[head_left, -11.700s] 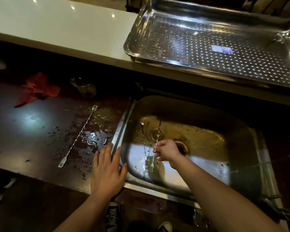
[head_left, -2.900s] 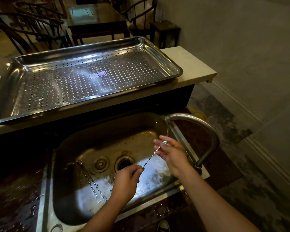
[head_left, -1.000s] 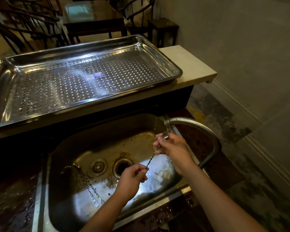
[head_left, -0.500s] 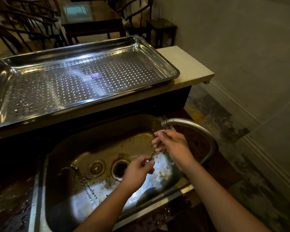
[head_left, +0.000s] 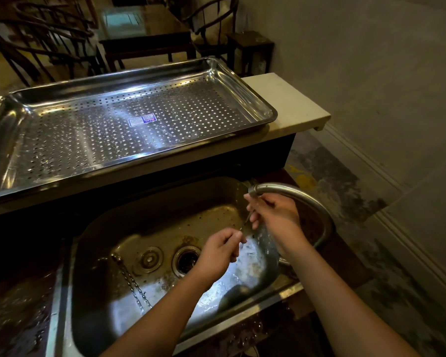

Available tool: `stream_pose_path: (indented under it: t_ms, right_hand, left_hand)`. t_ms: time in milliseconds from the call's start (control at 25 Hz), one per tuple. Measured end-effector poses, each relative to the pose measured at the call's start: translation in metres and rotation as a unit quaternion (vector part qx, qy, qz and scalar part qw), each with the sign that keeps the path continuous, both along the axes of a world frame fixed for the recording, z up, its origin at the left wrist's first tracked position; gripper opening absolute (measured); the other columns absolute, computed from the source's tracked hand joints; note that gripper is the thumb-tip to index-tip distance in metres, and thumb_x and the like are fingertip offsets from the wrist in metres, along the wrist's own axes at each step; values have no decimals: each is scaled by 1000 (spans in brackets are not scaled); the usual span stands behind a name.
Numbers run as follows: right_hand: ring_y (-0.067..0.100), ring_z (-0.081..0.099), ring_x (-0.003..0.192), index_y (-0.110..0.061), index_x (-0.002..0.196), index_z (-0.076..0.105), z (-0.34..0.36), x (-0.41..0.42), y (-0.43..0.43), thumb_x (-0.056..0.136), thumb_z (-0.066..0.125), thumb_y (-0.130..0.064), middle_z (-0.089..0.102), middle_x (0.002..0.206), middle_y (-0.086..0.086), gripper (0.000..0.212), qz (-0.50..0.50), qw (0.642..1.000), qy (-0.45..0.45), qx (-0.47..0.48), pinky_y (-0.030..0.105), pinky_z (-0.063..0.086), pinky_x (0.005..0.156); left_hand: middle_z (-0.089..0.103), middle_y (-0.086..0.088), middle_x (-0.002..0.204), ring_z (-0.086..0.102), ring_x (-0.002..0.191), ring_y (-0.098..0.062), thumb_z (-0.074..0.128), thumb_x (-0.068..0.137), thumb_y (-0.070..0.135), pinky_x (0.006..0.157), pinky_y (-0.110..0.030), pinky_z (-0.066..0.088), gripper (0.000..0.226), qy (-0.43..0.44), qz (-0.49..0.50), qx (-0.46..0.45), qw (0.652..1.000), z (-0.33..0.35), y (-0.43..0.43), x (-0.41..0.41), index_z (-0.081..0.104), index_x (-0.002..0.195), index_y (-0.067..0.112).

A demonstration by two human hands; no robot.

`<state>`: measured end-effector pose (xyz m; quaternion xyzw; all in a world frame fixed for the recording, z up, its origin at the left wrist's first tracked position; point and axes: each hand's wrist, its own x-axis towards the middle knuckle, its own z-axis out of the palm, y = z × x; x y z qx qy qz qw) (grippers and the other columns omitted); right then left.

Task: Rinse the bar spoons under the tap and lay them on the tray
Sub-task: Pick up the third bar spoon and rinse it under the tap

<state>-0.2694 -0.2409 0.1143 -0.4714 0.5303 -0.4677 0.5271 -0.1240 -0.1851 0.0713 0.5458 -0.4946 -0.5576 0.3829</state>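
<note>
Slippage is the risk: both hands, left hand [head_left: 220,249] and right hand [head_left: 274,215], pinch one thin wet bar spoon [head_left: 245,223] under the tap [head_left: 291,193] at the sink's [head_left: 165,207] right, and it could drop before reaching the bare tray [head_left: 252,99] beyond

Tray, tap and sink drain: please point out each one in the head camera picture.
tray [head_left: 245,83], head view, far right rim.
tap [head_left: 294,190], head view, curved spout.
sink drain [head_left: 186,260], head view, dark opening.
</note>
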Motion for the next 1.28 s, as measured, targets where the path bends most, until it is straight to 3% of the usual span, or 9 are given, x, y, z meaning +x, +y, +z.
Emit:
stream_pose_path:
  t_ms: [240, 320, 400, 520, 640, 800, 1040, 1160, 1280]
  right_hand:
    - [8, 54, 51, -21, 94, 72, -27, 14, 28, 95, 63, -11, 71, 69, -5, 14, 91, 994, 49, 35, 21, 43, 48]
    - [5, 53, 49, -19, 91, 73, -26, 16, 28, 97, 61, -18, 69, 65, -1, 13, 68, 995, 64, 27, 20, 43, 47]
    - [11, 58, 54, -12, 89, 73, -22, 14, 24, 98, 60, -20, 68, 68, 11, 18, 42, 997, 61, 29, 25, 47, 51]
    - [19, 70, 71, -17, 94, 74, -19, 11, 22, 100, 56, -19, 75, 84, 8, 19, 66, 993, 93, 37, 29, 56, 60]
    - [20, 74, 80, -23, 99, 71, -21, 10, 20, 99, 53, -15, 75, 89, 4, 20, 78, 988, 121, 50, 34, 62, 68]
    - [5, 72, 72, -36, 85, 68, -24, 7, 18, 94, 56, -8, 75, 78, -7, 32, 73, 987, 136, 34, 16, 55, 55]
    - [10, 65, 73, -10, 94, 69, -36, 4, 13, 95, 52, -4, 68, 81, -6, 19, 89, 968, 234, 22, 5, 43, 59]
    - [32, 65, 98, -3, 108, 66, -37, 5, 6, 97, 47, -4, 70, 100, 14, 22, 80, 969, 233, 27, 21, 45, 74]
    - [27, 69, 91, -22, 91, 65, -35, 14, -2, 102, 44, -16, 70, 91, 5, 25, 37, 984, 141, 101, 34, 55, 71]
  left_hand:
    - [52, 12, 57, 41, 56, -7, 48, 98, 14, 52, -16, 36, 24, 50, 36, 26, 998, -3, 3, -1, 64, 81, 14]
    - [61, 2, 71, 50, 65, -16, 55, 89, 6, 60, -25, 41, 13, 94, 50, 57, 993, 1, 4, -5, 64, 94, 14]
    - [69, -6, 96, 63, 85, -25, 61, 76, 8, 74, -37, 47, 38, 127, 68, 74, 987, 5, 1, -6, 60, 113, 16]
    - [69, 1, 113, 66, 99, -21, 63, 87, 16, 81, -36, 54, 41, 136, 72, 29, 988, 23, -10, -13, 58, 127, 22]
    - [61, -9, 115, 63, 97, -21, 58, 96, 20, 68, -23, 56, 31, 14, 63, -46, 997, 37, -22, -24, 62, 126, 18]
    - [61, -13, 102, 62, 96, -26, 61, 92, 12, 83, -45, 54, 14, -71, 70, -107, 989, 40, -32, -28, 70, 103, 10]
    - [55, 7, 97, 42, 98, -11, 67, 88, 18, 79, -5, 33, 8, -232, 52, -205, 949, 27, -29, -24, 72, 94, 20]
    - [62, 3, 94, 51, 94, -14, 64, 90, 22, 78, -25, 45, 10, -232, 43, -218, 947, 33, -41, -22, 72, 95, 21]
    - [67, -2, 84, 64, 80, -19, 63, 90, 17, 72, -43, 55, 8, -144, 49, -192, 970, 40, -48, -21, 70, 86, 20]
